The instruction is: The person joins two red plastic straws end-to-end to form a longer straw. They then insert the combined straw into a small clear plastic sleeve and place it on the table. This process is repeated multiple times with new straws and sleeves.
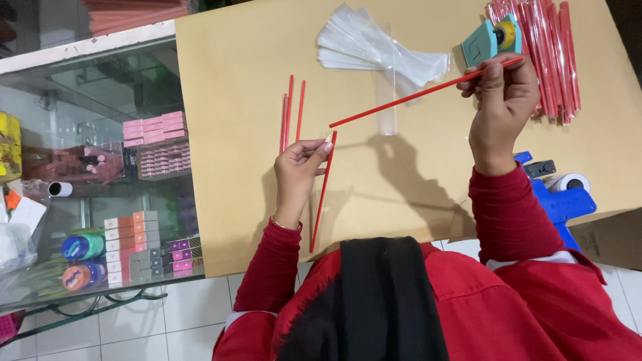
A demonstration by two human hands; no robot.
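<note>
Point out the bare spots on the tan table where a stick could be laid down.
Free: tan table left of the three loose red sticks; also between the clear sleeves and the left hand. Crowded: far right corner, with the red stick bundle and right hand.

Bright overhead light throws soft hand shadows on the tan board (pixel 234 80); edges look slightly bent, perhaps lens distortion.

We see a tan tabletop (pixel 234 80) filling the upper centre of the frame. On it lie three loose red sticks (pixel 292 110) at centre left, a fan of clear plastic sleeves (pixel 374 47) at top centre, a bundle of wrapped red sticks (pixel 555 60) at upper right, and a blue label gun (pixel 562 200) at the right edge.
</note>
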